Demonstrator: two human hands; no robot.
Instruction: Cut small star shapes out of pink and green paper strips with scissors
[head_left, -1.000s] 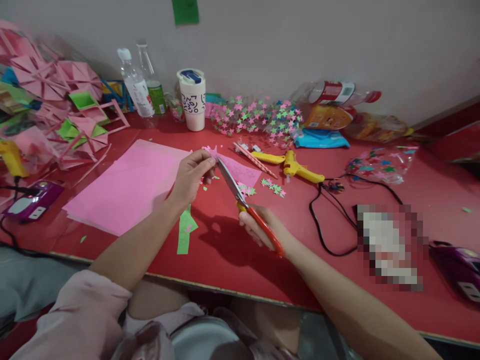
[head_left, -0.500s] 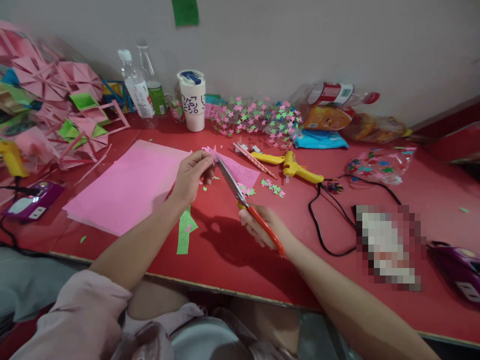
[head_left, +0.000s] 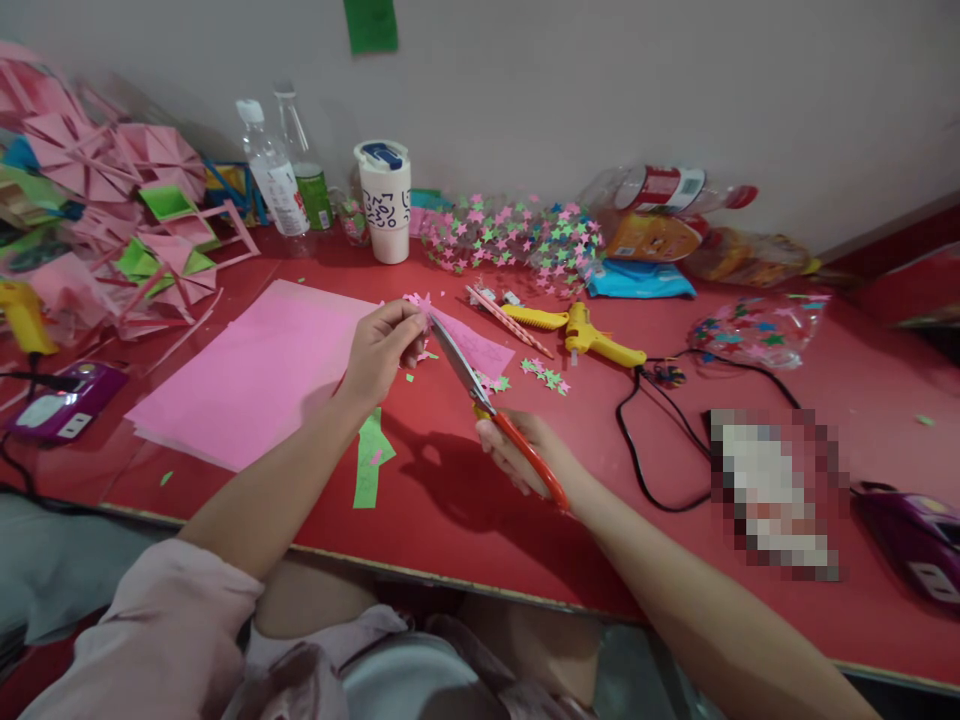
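Observation:
My left hand is closed in a pinch on a small piece of pink paper, mostly hidden by the fingertips. In my right hand are scissors with red-orange handles, their blade tips close to the left fingertips. How far the blades are apart is hard to see. Behind the blades lies a pink paper strip with drawn outlines. Small green and pink paper stars lie to the right of it. Nearer me are green paper pieces, and large pink sheets lie under my left forearm.
Behind the hands are a yellow glue gun with a black cord, a white tumbler, a plastic bottle and a bag of stars. Pink paper constructions pile up at left. The red table's front edge is near my lap.
The scissors' tips and right hand have shifted very slightly left. The pink strip behind the blades looks slightly displaced; the left hand stays nearly still in its pinch.

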